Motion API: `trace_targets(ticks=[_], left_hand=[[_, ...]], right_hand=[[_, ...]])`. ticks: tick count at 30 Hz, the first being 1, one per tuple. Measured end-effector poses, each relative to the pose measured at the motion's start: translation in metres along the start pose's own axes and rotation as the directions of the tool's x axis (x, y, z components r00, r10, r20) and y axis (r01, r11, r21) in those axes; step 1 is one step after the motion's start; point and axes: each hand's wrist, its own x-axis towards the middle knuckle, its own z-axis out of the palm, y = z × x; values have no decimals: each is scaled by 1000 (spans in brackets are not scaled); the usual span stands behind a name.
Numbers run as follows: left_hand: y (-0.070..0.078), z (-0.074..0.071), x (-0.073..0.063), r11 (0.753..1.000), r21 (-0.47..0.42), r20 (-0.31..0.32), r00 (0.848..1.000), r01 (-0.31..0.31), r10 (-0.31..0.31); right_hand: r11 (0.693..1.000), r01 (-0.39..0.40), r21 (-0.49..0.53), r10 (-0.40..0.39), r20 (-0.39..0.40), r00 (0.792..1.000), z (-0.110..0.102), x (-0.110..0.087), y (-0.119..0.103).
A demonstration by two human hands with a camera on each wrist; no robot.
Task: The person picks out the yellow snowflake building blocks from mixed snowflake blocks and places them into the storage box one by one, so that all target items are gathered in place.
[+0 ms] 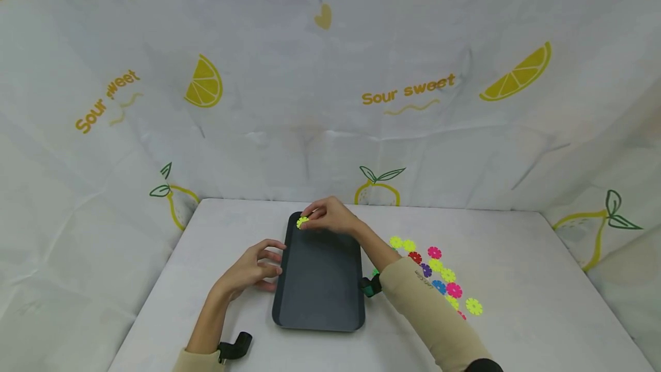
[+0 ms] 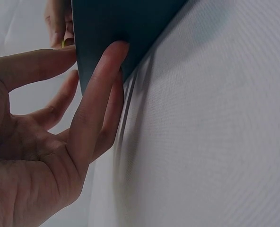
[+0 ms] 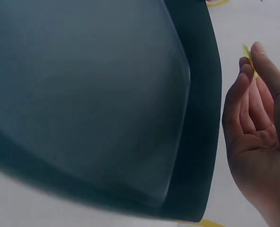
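A dark grey rectangular tray (image 1: 323,286) lies lengthwise on the white table. My right hand (image 1: 330,217) is above its far end, pinching a yellow interlocking disc (image 1: 302,222) between thumb and fingers, near the far left corner. In the right wrist view, that yellow disc (image 3: 247,52) shows edge-on between the fingertips. My left hand (image 1: 253,268) is beside the tray's left side, fingers loosely bent, fingertips against its rim. From the left wrist view, fingers (image 2: 95,99) touch the outer side of the tray (image 2: 111,23). No other disc shows in the visible part of the tray.
Right of the tray, several notched discs in yellow, pink, red, purple, blue and green lie scattered, among them a pink disc (image 1: 454,290) and a yellow disc (image 1: 474,306). My right forearm partly covers them. A lemon-printed white curtain (image 1: 289,102) stands behind the table (image 1: 527,303).
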Motion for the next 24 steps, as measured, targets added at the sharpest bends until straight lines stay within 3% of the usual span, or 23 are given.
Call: trace_targets(ticks=[8, 24], left_hand=[[-1, 0, 1, 1000, 1, -8, 1000, 4, -4], [0, 2, 1, 1000, 1, -7, 1000, 9, -9]], right_hand=[[1000, -20, -17, 20, 18, 1000, 8, 9, 4], [980, -182, 78, 181, 11, 983, 22, 14, 15]])
